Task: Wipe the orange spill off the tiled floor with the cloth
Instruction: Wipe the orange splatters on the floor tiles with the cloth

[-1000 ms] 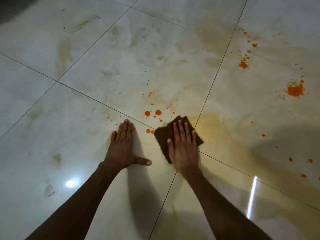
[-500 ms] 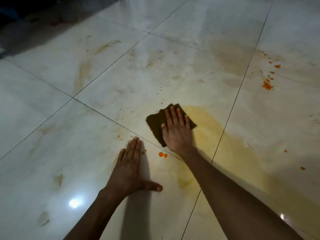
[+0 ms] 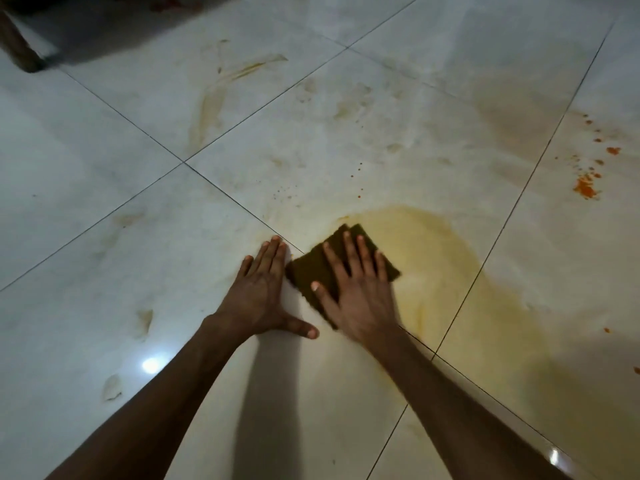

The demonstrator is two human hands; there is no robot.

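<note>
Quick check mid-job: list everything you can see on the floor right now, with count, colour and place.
cloth: one, dark brown, flat on the floor under the right hand
orange splatter: one cluster plus scattered specks, bright orange, far right tile
yellow smear: one wide wet patch, pale yellow, right of the cloth
floor tiles: several, glossy white, dark grout lines
wooden leg: one, brown, top left corner
left hand: flat on the tile, beside the cloth
right hand: fingers spread, pressing the cloth

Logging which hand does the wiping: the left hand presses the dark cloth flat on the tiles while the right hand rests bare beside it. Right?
Swapped. The head view shows the right hand pressing the dark cloth flat; the left hand rests bare beside it.
</note>
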